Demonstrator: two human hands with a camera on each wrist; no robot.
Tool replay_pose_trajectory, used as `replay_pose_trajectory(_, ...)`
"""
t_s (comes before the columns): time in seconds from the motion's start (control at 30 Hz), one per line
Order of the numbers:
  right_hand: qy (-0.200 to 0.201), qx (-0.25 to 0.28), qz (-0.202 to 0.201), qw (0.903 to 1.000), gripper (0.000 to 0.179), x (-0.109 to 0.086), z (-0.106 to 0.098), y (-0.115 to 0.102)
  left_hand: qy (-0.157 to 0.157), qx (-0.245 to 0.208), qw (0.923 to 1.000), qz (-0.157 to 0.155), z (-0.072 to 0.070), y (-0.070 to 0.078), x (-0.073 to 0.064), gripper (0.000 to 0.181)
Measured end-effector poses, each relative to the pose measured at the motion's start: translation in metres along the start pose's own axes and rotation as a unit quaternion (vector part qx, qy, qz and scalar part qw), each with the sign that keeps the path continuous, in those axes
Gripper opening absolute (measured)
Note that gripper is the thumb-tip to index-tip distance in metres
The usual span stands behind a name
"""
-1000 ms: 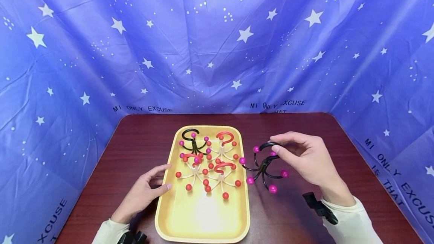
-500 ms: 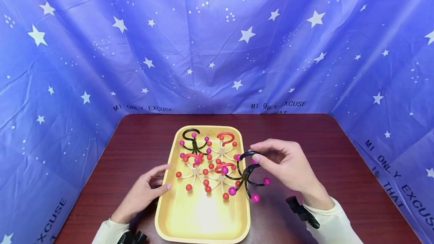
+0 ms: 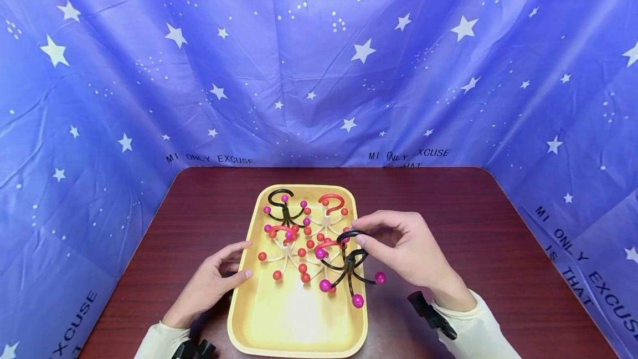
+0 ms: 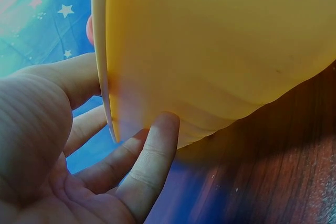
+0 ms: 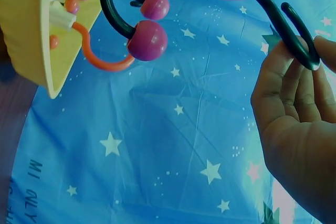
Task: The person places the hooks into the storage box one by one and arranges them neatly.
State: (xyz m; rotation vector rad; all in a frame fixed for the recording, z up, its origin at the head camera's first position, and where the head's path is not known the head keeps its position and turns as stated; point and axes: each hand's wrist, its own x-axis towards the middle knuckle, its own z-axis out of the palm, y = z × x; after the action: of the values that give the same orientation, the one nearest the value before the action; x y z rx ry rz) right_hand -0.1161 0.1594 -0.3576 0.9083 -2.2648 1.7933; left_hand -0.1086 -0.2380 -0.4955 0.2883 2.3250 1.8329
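My right hand [image 3: 406, 248] pinches the curved black handle [image 5: 299, 45] of a claw-like massager [image 3: 350, 262] between thumb and fingertips. Its black prongs end in magenta balls [image 5: 148, 40]. The massager hangs over the right side of the yellow tray [image 3: 299, 326], overlapping a red-handled one there in the head view. My left hand [image 3: 214, 278] grips the tray's left edge, thumb and a finger over the rim, other fingertips [image 4: 165, 124] on the outer wall. In the tray stand another black massager [image 3: 286, 215] and several white-pronged ones with red handles and balls, such as one [image 3: 286, 251] at left.
The tray sits on a dark reddish-brown table [image 3: 428, 193], its front end close to me. A blue curtain [image 3: 299, 71] with white stars rises behind and at both sides. Black cameras [image 3: 431, 314] are strapped to my wrists.
My right hand has carried the black massager leftward and slightly nearer me, from beside the tray to over its right edge. My left hand and the tray have stayed put.
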Motion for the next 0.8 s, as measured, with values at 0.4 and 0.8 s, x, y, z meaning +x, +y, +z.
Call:
replay_pose_trajectory(0.4,-0.037,0.015,-0.009,0.9991,0.022,0.003,0.028,0.003,-0.004,-0.006,0.9999,0.008,0.0,-0.001,0.001,0.062)
replay_pose_trajectory(0.8,-0.089,-0.006,-0.018,0.9958,0.015,0.007,0.062,0.007,-0.003,-0.002,1.0,-0.003,-0.001,0.0,0.0,0.063)
